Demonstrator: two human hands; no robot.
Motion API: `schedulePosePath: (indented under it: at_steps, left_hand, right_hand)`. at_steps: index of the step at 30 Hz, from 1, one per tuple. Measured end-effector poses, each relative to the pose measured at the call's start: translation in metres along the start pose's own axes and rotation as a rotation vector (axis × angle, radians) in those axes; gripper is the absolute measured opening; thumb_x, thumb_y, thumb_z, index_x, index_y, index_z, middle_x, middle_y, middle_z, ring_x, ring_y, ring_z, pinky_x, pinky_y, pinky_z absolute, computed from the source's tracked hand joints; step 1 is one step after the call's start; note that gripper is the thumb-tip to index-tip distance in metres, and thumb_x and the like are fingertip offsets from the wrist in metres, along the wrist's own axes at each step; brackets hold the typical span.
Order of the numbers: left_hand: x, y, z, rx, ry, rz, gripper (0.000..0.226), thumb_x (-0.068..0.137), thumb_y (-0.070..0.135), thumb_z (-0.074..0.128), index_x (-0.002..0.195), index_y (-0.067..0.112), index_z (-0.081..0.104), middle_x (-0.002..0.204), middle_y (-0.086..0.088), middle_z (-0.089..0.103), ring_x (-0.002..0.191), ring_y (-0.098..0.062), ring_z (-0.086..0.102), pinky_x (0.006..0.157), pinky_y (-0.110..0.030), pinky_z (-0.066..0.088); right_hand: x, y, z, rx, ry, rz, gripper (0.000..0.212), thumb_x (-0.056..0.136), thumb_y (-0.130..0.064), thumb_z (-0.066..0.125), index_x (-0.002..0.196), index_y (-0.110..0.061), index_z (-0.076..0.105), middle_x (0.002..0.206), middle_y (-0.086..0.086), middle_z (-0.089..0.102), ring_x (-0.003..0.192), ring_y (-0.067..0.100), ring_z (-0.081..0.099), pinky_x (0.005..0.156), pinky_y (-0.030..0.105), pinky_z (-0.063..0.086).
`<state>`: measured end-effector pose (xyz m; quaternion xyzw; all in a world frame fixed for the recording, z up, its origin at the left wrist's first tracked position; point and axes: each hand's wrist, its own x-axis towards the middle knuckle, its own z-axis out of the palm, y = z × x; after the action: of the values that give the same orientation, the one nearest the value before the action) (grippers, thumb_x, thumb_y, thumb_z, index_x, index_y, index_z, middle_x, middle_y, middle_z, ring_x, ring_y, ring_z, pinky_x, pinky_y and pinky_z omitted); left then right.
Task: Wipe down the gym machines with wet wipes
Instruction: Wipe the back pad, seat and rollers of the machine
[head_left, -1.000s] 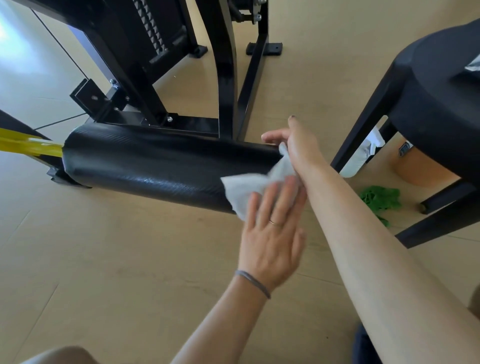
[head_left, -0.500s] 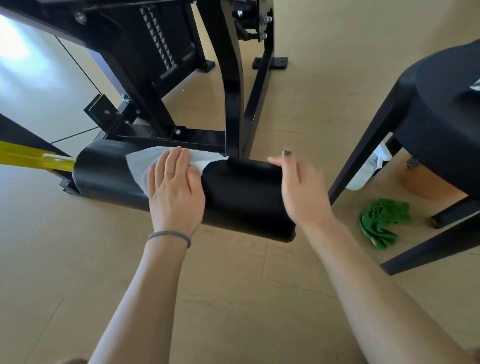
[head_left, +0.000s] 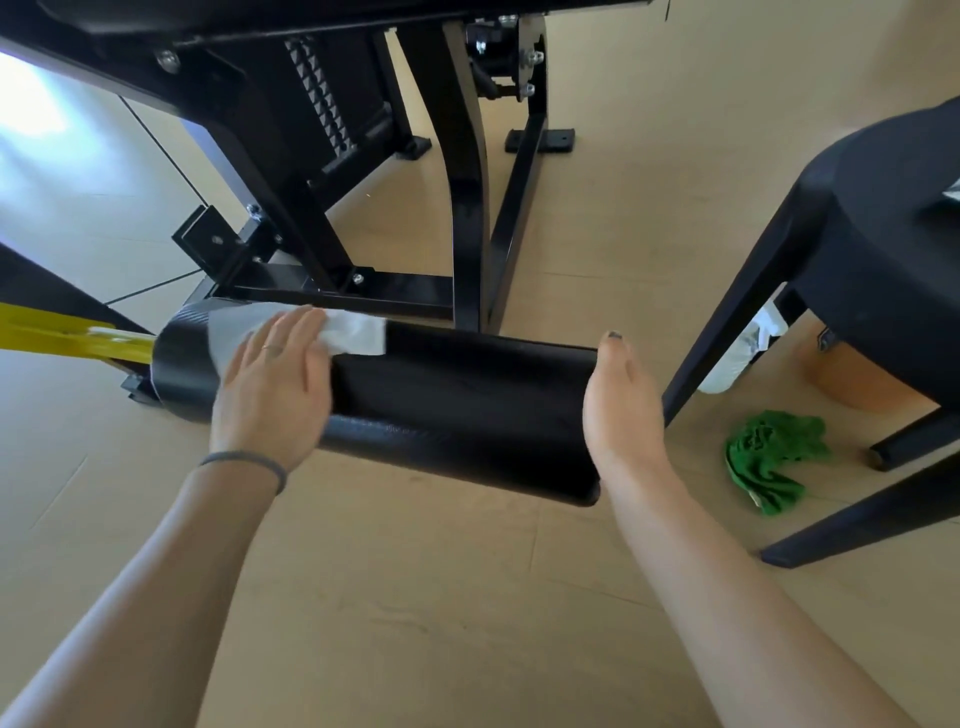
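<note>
Head view, the only view. A black padded roller (head_left: 457, 410) of the gym machine lies across the middle of the frame, low over the tan floor (head_left: 415, 597). The white wet wipe (head_left: 353, 330) is spread over the upper left part of the roller.

The left hand (head_left: 270, 384) lies flat, palm down, on the wipe and pins it to the pad. Its grip is wide: fingers extended and close together, not curled round anything. The hand covers the middle of the wipe; only its left and right edges show. A ring sits on one finger and a dark band on the wrist.

The right hand (head_left: 621, 400) rests against the right end of the roller, thumb uppermost. The fingers pass behind the end cap and are hidden, so whether the hand clasps the roller or only braces it cannot be told.

The machine frame (head_left: 467, 208), black, rises behind the roller and is cut off by the top edge. A yellow bar (head_left: 67, 338) meets the roller's left end and runs out of frame at the left.

At right stands a black stool (head_left: 883, 260), cut off by the right edge. A crumpled green cloth (head_left: 769, 462) lies on the floor beside its legs. Under the stool a pale bottle-like object (head_left: 743, 358) and a tan container (head_left: 857, 384) are partly hidden; neither can be identified.
</note>
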<state>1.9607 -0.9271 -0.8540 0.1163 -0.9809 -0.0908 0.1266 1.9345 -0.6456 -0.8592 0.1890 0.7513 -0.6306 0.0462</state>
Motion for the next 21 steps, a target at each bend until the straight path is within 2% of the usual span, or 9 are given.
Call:
schedulePosePath:
  at_steps: [2, 6, 9, 10, 12, 13, 15, 18, 21]
  left_hand:
    - [-0.001, 0.006, 0.002, 0.004, 0.008, -0.038, 0.047, 0.106, 0.028, 0.025, 0.144, 0.013, 0.046, 0.151, -0.006, 0.046, 0.142, -0.027, 0.036, 0.122, -0.044, 0.022]
    - [-0.036, 0.099, 0.016, -0.035, -0.067, 0.324, 0.048, 0.098, 0.029, 0.028, 0.141, 0.014, 0.044, 0.140, -0.005, 0.050, 0.128, -0.025, 0.044, 0.114, -0.039, 0.029]
    - [-0.063, 0.125, 0.019, -0.005, -0.150, 0.521, 0.056, 0.103, 0.031, 0.027, 0.157, 0.016, 0.028, 0.162, 0.003, 0.030, 0.151, -0.014, 0.022, 0.125, -0.035, 0.013]
    - [-0.055, 0.114, 0.016, -0.018, -0.154, 0.535, 0.055, 0.104, 0.031, 0.026, 0.157, 0.019, 0.029, 0.163, 0.005, 0.028, 0.151, -0.012, 0.022, 0.125, -0.034, 0.014]
    - [-0.028, 0.074, 0.011, -0.082, -0.102, 0.418, 0.049, 0.103, 0.032, 0.027, 0.150, 0.024, 0.041, 0.154, 0.006, 0.042, 0.140, -0.016, 0.038, 0.118, -0.035, 0.029]
    - [-0.014, 0.048, 0.007, -0.091, -0.059, 0.292, 0.046, 0.103, 0.032, 0.028, 0.145, 0.025, 0.045, 0.149, 0.005, 0.047, 0.136, -0.019, 0.042, 0.114, -0.038, 0.033]
    - [0.009, -0.009, 0.001, -0.032, 0.018, 0.032, 0.049, 0.103, 0.033, 0.024, 0.146, 0.021, 0.046, 0.152, 0.000, 0.045, 0.142, -0.022, 0.036, 0.120, -0.041, 0.026]
    - [0.023, -0.055, -0.001, -0.082, 0.088, -0.310, 0.048, 0.106, 0.025, 0.025, 0.151, 0.015, 0.039, 0.161, -0.003, 0.032, 0.150, -0.022, 0.020, 0.125, -0.041, 0.010]
    - [0.025, -0.017, 0.007, -0.108, 0.099, -0.331, 0.050, 0.102, 0.021, 0.025, 0.147, 0.012, 0.043, 0.155, -0.010, 0.040, 0.145, -0.029, 0.029, 0.122, -0.044, 0.016]
  right_hand:
    - [-0.001, 0.003, 0.002, 0.021, -0.035, 0.060, 0.046, 0.108, -0.047, 0.026, 0.120, -0.013, 0.054, 0.098, -0.005, 0.058, 0.096, 0.011, 0.054, 0.094, 0.033, 0.036]
    - [-0.013, 0.022, 0.010, 0.080, 0.108, -0.080, 0.057, 0.103, -0.055, 0.025, 0.127, -0.020, 0.062, 0.114, -0.003, 0.069, 0.113, 0.016, 0.061, 0.106, 0.041, 0.045]
    - [-0.022, 0.032, 0.010, 0.043, 0.148, -0.269, 0.046, 0.104, -0.043, 0.028, 0.132, -0.020, 0.058, 0.111, -0.013, 0.068, 0.111, 0.009, 0.061, 0.094, 0.017, 0.046]
    - [-0.021, 0.030, 0.008, 0.023, 0.137, -0.285, 0.044, 0.105, -0.041, 0.029, 0.133, -0.021, 0.056, 0.109, -0.010, 0.067, 0.109, 0.012, 0.061, 0.093, 0.017, 0.046]
    - [-0.016, 0.020, 0.004, -0.033, 0.079, -0.235, 0.047, 0.105, -0.047, 0.029, 0.137, -0.022, 0.054, 0.110, -0.003, 0.068, 0.107, 0.012, 0.060, 0.094, 0.023, 0.046]
    - [-0.013, 0.015, 0.002, -0.055, 0.047, -0.206, 0.046, 0.106, -0.048, 0.029, 0.129, -0.019, 0.057, 0.105, 0.002, 0.067, 0.100, 0.009, 0.060, 0.085, 0.020, 0.045]
    - [-0.009, 0.007, 0.003, -0.083, -0.004, -0.176, 0.045, 0.106, -0.049, 0.028, 0.112, -0.014, 0.055, 0.100, 0.006, 0.065, 0.097, 0.013, 0.060, 0.076, 0.022, 0.043]
    - [-0.010, 0.007, 0.013, -0.149, 0.004, -0.205, 0.054, 0.103, -0.056, 0.024, 0.123, -0.016, 0.055, 0.116, 0.004, 0.065, 0.112, 0.021, 0.059, 0.089, 0.034, 0.045]
    - [-0.010, 0.013, 0.021, -0.138, 0.147, -0.247, 0.041, 0.106, -0.045, 0.027, 0.096, -0.017, 0.055, 0.086, 0.000, 0.062, 0.084, 0.018, 0.060, 0.072, 0.037, 0.045]
